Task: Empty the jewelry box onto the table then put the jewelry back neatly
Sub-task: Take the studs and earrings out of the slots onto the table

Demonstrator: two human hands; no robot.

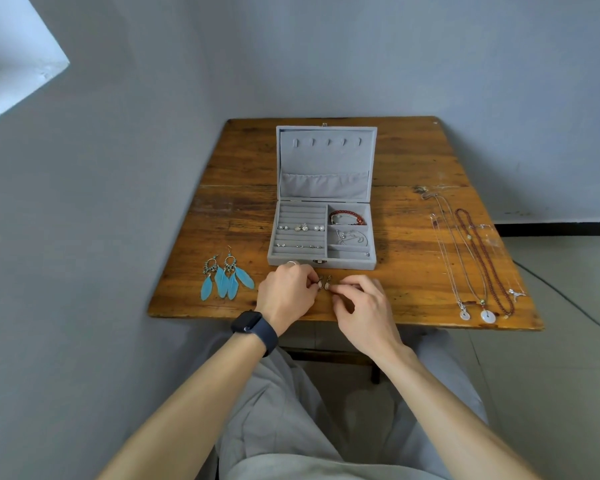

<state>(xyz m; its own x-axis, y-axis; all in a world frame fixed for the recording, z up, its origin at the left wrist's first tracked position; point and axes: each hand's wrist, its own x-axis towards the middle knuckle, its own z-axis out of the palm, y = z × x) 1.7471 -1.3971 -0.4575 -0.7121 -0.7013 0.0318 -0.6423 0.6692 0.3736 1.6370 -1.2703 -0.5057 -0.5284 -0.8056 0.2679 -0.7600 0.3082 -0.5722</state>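
1. A pair of blue feather earrings lies flat at 8 o'clock from the jewelry box, near the left edge of the table. The feather tips point toward the near edge. Bare wood shows at 9 to 10 o'clock of the box.
2. The left hand, with a dark watch at the wrist and a ring on one finger, sits at 6 o'clock, just in front of the box's front wall. Its fingers are curled and their tips pinch the left of two drop earrings.
3. The small, pale drop earrings lie side by side on the wood between both hands, on the strip between box and near edge.
4. The jewelry box stands open mid-table, its lid laid back toward 12 o'clock and ending just short of the far edge. Studs sit in the left ring rolls and a red bracelet in the upper right compartment.
5. The right hand is at 5 o'clock, fingers curled, thumb and forefinger pinching the right drop earring. Its wrist crosses the near edge.
6. A band of bare wood runs at 3 o'clock beside the box.
7. Necklaces lie stretched along the right edge, their pendants near the near edge.
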